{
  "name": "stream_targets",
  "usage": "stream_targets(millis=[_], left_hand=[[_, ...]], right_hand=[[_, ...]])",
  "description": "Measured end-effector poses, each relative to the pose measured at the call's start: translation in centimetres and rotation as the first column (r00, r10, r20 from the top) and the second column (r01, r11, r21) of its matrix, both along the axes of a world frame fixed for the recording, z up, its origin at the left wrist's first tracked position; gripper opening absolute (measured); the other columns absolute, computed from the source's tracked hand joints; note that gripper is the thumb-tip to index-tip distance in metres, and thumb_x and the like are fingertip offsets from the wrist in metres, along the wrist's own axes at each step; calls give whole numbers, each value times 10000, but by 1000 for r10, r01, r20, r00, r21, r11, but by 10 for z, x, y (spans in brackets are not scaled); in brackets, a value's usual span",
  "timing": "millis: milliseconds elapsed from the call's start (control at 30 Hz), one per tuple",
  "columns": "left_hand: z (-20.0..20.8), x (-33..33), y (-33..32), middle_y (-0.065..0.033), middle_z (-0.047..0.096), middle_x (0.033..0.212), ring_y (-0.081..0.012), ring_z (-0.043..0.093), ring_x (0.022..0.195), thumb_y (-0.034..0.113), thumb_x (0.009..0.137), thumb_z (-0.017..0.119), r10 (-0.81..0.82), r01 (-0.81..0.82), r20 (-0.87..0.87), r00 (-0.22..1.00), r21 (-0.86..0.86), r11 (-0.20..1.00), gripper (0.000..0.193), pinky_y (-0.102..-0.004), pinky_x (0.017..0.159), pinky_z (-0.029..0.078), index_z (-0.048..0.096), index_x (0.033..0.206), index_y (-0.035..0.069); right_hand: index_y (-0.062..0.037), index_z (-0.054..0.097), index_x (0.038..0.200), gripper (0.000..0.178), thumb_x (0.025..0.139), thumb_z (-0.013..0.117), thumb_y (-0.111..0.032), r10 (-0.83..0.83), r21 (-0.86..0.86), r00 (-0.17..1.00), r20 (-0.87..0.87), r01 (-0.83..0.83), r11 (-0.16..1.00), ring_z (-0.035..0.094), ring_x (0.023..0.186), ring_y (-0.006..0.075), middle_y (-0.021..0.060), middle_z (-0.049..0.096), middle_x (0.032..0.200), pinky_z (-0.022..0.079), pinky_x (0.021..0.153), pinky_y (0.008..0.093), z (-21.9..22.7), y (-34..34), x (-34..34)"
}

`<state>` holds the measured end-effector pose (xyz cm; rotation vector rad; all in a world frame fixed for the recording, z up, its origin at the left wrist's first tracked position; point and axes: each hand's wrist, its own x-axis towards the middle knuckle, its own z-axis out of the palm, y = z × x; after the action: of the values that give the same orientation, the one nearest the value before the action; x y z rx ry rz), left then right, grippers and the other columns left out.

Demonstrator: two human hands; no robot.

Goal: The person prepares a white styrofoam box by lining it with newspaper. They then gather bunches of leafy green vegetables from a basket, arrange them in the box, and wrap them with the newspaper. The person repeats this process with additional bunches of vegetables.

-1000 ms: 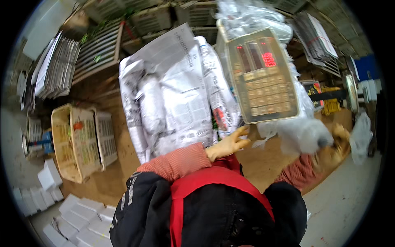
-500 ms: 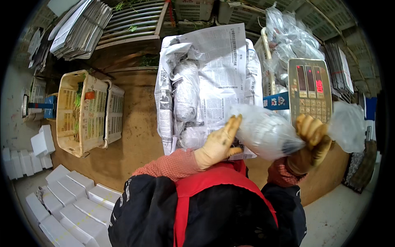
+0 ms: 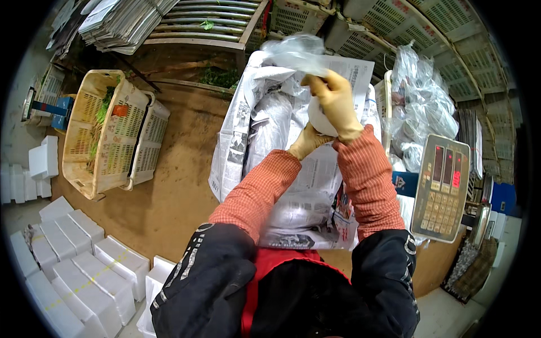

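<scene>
Both hands up over the newspaper-lined box (image 3: 282, 163), centre of scene. Right hand (image 3: 333, 101), yellow glove, fingers closed on the twisted neck of a clear plastic bag (image 3: 296, 52); the bag's loose top sticks out to the far left of the glove. Left hand (image 3: 307, 141), also gloved, sits just below and near of the right, fingers curled under the white rounded bottom of the bag (image 3: 318, 121), mostly hidden behind the right wrist. So the bag is held off the surface between both hands, above the far half of the box.

Box: newspaper sheets draped over its edges, more wrapped bundles lying inside on the left part.

Right of the box: electronic weighing scale (image 3: 442, 188) with keypad and red display, tilted face up. Far right of it, a heap of filled clear bags (image 3: 422, 107).

Left: two tan plastic baskets (image 3: 98, 135) nested side by side on the brown bench (image 3: 174, 186), some greens inside the left one. Far left: stacked newspapers (image 3: 121, 19) on a slatted rack. Near left: rows of white foam boxes (image 3: 73, 265).

Person's sleeves: orange checked under dark oversleeves, red apron at the near edge.
</scene>
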<state>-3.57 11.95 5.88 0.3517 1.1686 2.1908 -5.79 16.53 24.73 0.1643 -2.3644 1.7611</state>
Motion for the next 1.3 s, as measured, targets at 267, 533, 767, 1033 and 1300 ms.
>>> stream_targets(millis=[267,533,767,1033,1300], left_hand=[[-51,-37,26,-135,579,1229,-212,555,1135,211,788,732,13,-32,-77,997,-258,966,558,-347,906,493,493,1268,55],[-8,-48,-12,-166,583,1220,-200,537,1167,175,851,633,-286,125,-3,958,-896,426,365,-347,927,467,574,1192,60],[-33,-100,-5,-227,517,1283,-399,438,1237,239,881,595,-439,-805,-819,369,-518,290,411,-456,1048,352,551,1211,-3],[-104,-149,-22,-213,438,1331,-392,398,1244,237,857,626,-406,-726,-810,422,-571,383,568,-452,1036,360,426,1327,-10],[-114,-151,-17,-224,452,1322,-401,418,1228,302,866,613,-420,-743,-791,445,-588,320,573,-462,1021,379,434,1293,-35]], right_hand=[[-62,631,1142,317,835,605,-138,221,720,972,78,-208,662,513,1168,277,97,611,1189,359,1009,415,-156,17,-56],[-61,626,1148,332,826,621,-140,20,660,999,46,-45,750,496,1217,293,130,595,1229,381,1009,417,-207,65,-40],[-62,664,1035,243,802,610,-106,-268,585,943,-197,333,739,589,1027,291,90,663,1051,457,894,409,-221,96,-78],[-80,650,1038,241,812,589,-140,-150,785,940,-306,338,519,563,980,269,59,639,955,417,815,403,-277,85,-92],[-67,648,963,188,802,565,-118,-156,790,950,-272,312,528,606,938,277,81,664,943,446,800,420,-280,85,-102]])
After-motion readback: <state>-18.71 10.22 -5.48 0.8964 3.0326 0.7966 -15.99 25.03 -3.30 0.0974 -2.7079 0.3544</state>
